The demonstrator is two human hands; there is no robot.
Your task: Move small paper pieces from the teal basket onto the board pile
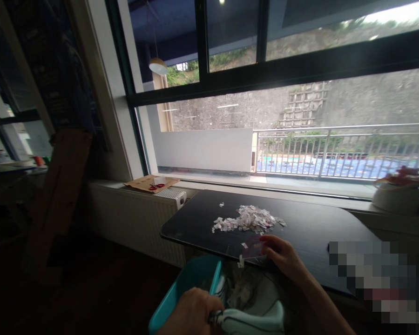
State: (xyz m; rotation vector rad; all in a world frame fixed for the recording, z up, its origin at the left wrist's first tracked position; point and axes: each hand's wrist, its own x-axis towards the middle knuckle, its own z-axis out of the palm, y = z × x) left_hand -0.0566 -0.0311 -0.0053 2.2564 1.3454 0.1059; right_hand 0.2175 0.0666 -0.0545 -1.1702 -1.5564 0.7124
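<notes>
My right hand (pixel 281 253) is at the front edge of a dark table (pixel 310 232), its fingers closed on a translucent pinkish sheet (pixel 254 246). Just beyond the sheet lies a loose pile of small white paper scraps (pixel 254 218). One scrap (pixel 240 261) shows at the sheet's lower left, past the table edge. Below, my left hand (pixel 195 309) is closed at the near rim of a teal bin (pixel 185 279); its fingertips are hidden. A pale mint-green curved piece (pixel 253 321) with a dark end sits beside that hand; its kind is unclear.
Behind the table runs a large window with a sill. A potted plant (pixel 400 193) stands at the right. Cardboard (pixel 143 183) with red-handled scissors (pixel 157 187) lies over a radiator (pixel 139 216). A tall cardboard piece (pixel 64 181) leans at the left.
</notes>
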